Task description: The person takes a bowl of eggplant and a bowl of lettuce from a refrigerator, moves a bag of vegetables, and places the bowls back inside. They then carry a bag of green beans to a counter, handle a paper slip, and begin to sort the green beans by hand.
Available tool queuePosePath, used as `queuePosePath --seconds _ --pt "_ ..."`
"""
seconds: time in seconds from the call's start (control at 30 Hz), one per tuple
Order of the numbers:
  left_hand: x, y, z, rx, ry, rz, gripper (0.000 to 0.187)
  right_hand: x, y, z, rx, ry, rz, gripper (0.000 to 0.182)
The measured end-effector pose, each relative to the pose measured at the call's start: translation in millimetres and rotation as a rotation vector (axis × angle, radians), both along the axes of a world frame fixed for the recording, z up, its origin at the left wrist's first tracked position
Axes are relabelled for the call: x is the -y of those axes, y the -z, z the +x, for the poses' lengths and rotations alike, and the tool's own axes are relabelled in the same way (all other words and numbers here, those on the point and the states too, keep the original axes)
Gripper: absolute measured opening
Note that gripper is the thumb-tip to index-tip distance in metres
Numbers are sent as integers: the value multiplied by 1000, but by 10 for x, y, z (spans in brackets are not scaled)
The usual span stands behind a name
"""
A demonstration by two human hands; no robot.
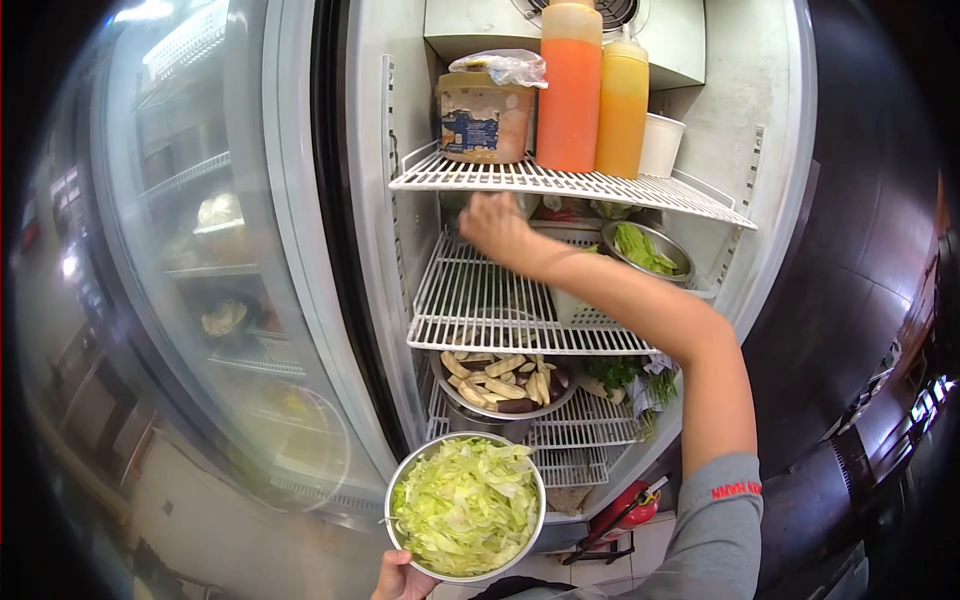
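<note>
My left hand grips the rim of a round metal bowl at the bottom of the view. Shredded lettuce fills the bowl. My right hand reaches into the refrigerator, over the left part of the middle wire shelf and just under the upper one. It is blurred and its fingers are turned away, so whether it holds anything is hidden. Beyond my right forearm, a metal bowl of green leaves sits beside a light-coloured basket, partly covered by the arm.
The upper wire shelf carries an orange squeeze bottle, a yellow squeeze bottle, a worn tub and a white cup. Below are a bowl of cut eggplant and leafy herbs. A glass door stands left.
</note>
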State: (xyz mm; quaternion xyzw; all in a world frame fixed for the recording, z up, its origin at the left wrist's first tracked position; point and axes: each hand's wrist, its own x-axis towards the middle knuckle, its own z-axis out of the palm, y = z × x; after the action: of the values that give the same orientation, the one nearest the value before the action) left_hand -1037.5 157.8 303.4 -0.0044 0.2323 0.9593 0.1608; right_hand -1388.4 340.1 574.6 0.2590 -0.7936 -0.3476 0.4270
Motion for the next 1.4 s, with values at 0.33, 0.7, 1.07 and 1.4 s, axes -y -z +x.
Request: queuePosePath --seconds 0.33,0.7,1.07,1.4 --pt "-9 -135 -19 -73 117 -92 95 65 597 986 15 -282 -16 14" --pt "-8 -91 -79 -57 162 -58 95 -63 227 897 264 -544 -226 33" --pt "93 149 -109 71 149 -138 89 -74 -198 -1333 -329 -306 -143 33" --pt "157 284 -67 202 147 -82 82 -1 -129 -1644 -371 -337 -138 27"
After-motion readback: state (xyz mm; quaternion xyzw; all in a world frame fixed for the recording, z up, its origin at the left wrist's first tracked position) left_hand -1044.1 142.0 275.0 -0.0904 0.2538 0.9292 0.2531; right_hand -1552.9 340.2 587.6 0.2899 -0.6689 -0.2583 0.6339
